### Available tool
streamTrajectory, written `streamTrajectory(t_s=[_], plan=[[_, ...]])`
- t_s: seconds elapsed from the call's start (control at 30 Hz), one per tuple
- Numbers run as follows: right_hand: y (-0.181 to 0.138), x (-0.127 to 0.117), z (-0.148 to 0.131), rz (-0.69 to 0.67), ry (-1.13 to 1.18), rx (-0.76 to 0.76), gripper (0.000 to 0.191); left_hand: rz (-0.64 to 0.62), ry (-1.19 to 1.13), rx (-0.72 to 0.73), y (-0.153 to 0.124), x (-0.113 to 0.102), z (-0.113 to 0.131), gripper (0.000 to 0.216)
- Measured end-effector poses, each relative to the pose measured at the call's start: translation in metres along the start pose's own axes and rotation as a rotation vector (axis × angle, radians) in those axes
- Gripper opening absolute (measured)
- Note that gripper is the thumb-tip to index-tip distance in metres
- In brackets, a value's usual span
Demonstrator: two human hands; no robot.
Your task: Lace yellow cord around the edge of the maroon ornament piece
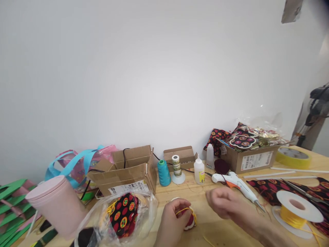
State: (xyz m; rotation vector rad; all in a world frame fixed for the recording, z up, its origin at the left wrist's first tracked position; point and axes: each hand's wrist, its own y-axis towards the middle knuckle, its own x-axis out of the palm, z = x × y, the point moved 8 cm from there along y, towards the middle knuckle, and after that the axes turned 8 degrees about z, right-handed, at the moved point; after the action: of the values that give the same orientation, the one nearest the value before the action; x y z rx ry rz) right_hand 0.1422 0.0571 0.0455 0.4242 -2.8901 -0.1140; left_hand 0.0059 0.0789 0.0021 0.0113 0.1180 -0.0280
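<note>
- Gripped a small disc [189, 220] in the left hand [172, 219], fingers curled shut round it, just above the table [180, 197] near its front edge.
- Showed red cloth and a white rim, with yellow cord [185, 210] looped over the top and across the fingers.
- Looked light and padded, soft on the face, probably stiffer at the rim.
- Seemed best taken by the rim, clear of the loose cord, which would likely slip or snag.
- Found the right hand [224, 203] just to the right, apart from the disc and blurred; could not tell whether spread or pinching anything.
- Noted a glue gun [235, 183] lying beyond that hand, and a cord spool [295, 209] further right.
- Noted a clear bag [144, 209] of patterned cloth left of the left hand, with a pink cup [58, 204] beyond it.
</note>
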Motion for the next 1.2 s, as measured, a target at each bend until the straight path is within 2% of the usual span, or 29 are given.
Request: streamTrajectory(t_s=[0.07, 0.1, 0.13, 0.2, 0.23, 0.37, 0.57, 0.77, 1.0, 1.2], plan=[[0.005, -0.002, 0.011, 0.187, -0.398, -0.051, 0.013, -0.011, 0.011, 0.003, 0.0, 0.001, -0.001, 0.012], [0.006, -0.002, 0.015, 0.259, -0.556, -0.075, 0.018, -0.018, 0.014, -0.001, 0.0, 0.002, -0.002, 0.012], [0.007, 0.003, 0.02, 0.255, -0.675, -0.098, 0.023, -0.026, 0.017, -0.008, 0.0, 0.003, -0.003, 0.012], [0.008, 0.013, 0.031, 0.181, -0.783, -0.101, 0.011, -0.03, 0.023, -0.013, -0.001, 0.004, -0.002, 0.012], [0.008, 0.017, 0.031, 0.148, -0.817, -0.13, 0.01, -0.027, 0.03, -0.006, -0.001, 0.003, -0.001, 0.012], [0.007, 0.02, 0.023, 0.082, -0.879, -0.222, 0.025, -0.036, 0.092, 0.019, -0.001, 0.005, 0.003, 0.013], [0.009, 0.01, 0.022, 0.131, -0.912, -0.217, 0.025, -0.048, 0.112, -0.013, 0.0, 0.006, 0.0, 0.017], [0.01, 0.001, 0.023, 0.244, -0.848, -0.182, 0.024, -0.075, 0.139, -0.021, -0.002, 0.006, 0.003, 0.018], [0.012, -0.002, 0.023, 0.305, -0.6, -0.098, 0.022, -0.093, 0.162, 0.017, -0.002, 0.006, 0.005, 0.018], [0.012, 0.004, 0.032, 0.258, -0.316, -0.033, 0.017, -0.042, 0.163, 0.128, -0.004, 0.004, 0.016, 0.015]])
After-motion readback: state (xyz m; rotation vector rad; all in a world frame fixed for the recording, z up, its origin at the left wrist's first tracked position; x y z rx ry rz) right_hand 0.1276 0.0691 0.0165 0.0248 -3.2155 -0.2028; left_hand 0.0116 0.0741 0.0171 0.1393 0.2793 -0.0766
